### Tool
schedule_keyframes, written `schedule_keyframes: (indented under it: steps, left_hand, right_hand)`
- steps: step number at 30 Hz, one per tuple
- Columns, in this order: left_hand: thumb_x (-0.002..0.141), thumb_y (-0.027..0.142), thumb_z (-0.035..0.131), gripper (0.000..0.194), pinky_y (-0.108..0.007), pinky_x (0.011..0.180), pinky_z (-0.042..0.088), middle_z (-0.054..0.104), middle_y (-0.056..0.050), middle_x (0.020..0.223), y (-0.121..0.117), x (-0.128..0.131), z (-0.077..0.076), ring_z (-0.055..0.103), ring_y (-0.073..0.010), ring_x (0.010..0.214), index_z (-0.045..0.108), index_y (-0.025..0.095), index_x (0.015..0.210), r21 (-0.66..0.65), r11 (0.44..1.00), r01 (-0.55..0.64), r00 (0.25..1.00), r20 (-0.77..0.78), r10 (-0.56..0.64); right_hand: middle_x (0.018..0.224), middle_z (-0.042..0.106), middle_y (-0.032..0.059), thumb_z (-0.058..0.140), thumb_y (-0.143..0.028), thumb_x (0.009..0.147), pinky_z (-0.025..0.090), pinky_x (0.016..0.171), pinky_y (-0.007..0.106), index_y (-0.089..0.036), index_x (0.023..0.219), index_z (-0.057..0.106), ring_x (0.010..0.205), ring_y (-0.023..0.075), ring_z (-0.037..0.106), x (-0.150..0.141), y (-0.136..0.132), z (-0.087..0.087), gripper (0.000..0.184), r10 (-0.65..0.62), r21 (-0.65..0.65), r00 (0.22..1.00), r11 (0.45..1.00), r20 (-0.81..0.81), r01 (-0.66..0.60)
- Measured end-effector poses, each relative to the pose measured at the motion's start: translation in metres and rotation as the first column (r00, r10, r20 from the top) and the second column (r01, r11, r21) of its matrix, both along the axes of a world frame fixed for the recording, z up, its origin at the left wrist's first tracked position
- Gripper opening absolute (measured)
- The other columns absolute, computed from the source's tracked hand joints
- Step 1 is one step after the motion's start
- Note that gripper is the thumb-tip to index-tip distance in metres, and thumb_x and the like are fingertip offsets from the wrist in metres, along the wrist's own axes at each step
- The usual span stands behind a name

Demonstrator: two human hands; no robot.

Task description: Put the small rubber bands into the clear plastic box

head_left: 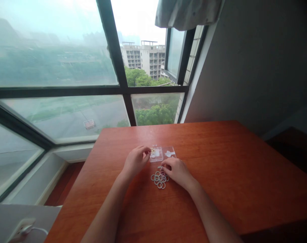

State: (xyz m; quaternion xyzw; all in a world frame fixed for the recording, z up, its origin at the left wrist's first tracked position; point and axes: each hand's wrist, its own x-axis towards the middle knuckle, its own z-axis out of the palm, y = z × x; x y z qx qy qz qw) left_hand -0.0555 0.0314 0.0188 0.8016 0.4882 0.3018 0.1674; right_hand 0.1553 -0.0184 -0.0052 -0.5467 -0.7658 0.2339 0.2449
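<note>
A small clear plastic box [159, 156] sits with its lid [170, 153] folded back to the right. Small yellowish pieces [152, 150] show in its left part; their kind is too small to tell. My left hand [137, 159] is at the box's left side, thumb and index finger closed at its wall. Just in front of the box, my right hand [178, 170] pinches a pale thin ring [160, 167] between thumb and fingers. Beneath that hand lies a loose pile of several pale rings [159, 185], possibly hair ties, overlapping on the table.
The reddish-brown wooden table [231, 175] reaches up to the window [125, 90], whose right pane stands open. A grey wall [244, 67] rises on the right. At the lower left, a white plug with a cable [27, 230] sits in a wall socket.
</note>
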Motion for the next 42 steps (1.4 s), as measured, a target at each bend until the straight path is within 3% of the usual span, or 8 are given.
schedule_keyframes:
  steps: [6,19,25,32,42]
  left_hand:
    - [0.082,0.019,0.056,0.011,-0.022,0.059,0.041,0.067,-0.003,0.080,-0.001,0.002,0.002,0.056,-0.0126,0.065,0.067,0.019,0.083,-0.016,0.999,0.035,0.999,0.018,-0.035]
    - [0.085,0.025,0.057,0.014,-0.019,0.057,0.038,0.062,-0.001,0.074,-0.015,0.021,0.007,0.048,-0.0094,0.060,0.068,0.017,0.084,-0.136,0.953,0.269,0.962,0.094,-0.258]
    - [0.084,0.021,0.056,0.012,-0.020,0.058,0.037,0.061,0.000,0.072,-0.012,0.019,0.005,0.048,-0.0094,0.061,0.066,0.017,0.080,-0.118,0.967,0.225,0.973,0.084,-0.216]
    - [0.082,0.019,0.056,0.009,-0.021,0.060,0.038,0.064,-0.001,0.075,-0.003,0.005,0.001,0.052,-0.0115,0.064,0.065,0.018,0.078,-0.074,0.995,0.066,0.998,-0.003,-0.067]
    - [0.083,0.020,0.055,0.010,-0.023,0.063,0.039,0.066,-0.002,0.084,-0.002,0.000,0.000,0.056,-0.0139,0.069,0.065,0.020,0.084,-0.036,0.999,-0.011,0.997,-0.079,0.008]
  right_hand:
    - [0.077,0.068,0.0008,0.063,-0.023,0.085,0.041,0.068,0.023,-0.023,0.084,0.072,0.070,0.0140,0.059,0.000,0.001,0.000,0.010,0.038,0.025,0.997,0.999,-0.060,-0.037]
    - [0.068,0.065,0.0018,0.061,-0.032,0.087,0.040,0.058,0.023,-0.019,0.084,0.072,0.059,0.0138,0.055,-0.001,0.002,0.005,0.017,-0.050,0.164,0.961,0.982,-0.272,0.097]
    - [0.070,0.067,0.0009,0.064,-0.026,0.084,0.040,0.059,0.023,-0.019,0.086,0.071,0.061,0.0131,0.056,-0.001,0.002,0.001,0.010,-0.062,0.138,0.958,0.985,-0.279,0.104]
    - [0.065,0.063,-0.0034,0.068,-0.021,0.078,0.037,0.057,0.020,-0.021,0.081,0.071,0.059,0.0100,0.055,0.003,-0.005,0.006,0.005,0.138,-0.036,0.981,0.989,-0.136,-0.144]
    - [0.065,0.062,-0.0045,0.071,-0.019,0.073,0.035,0.057,0.019,-0.021,0.078,0.071,0.061,0.0096,0.053,0.004,-0.006,0.009,0.006,0.193,-0.073,0.980,0.978,-0.044,-0.196]
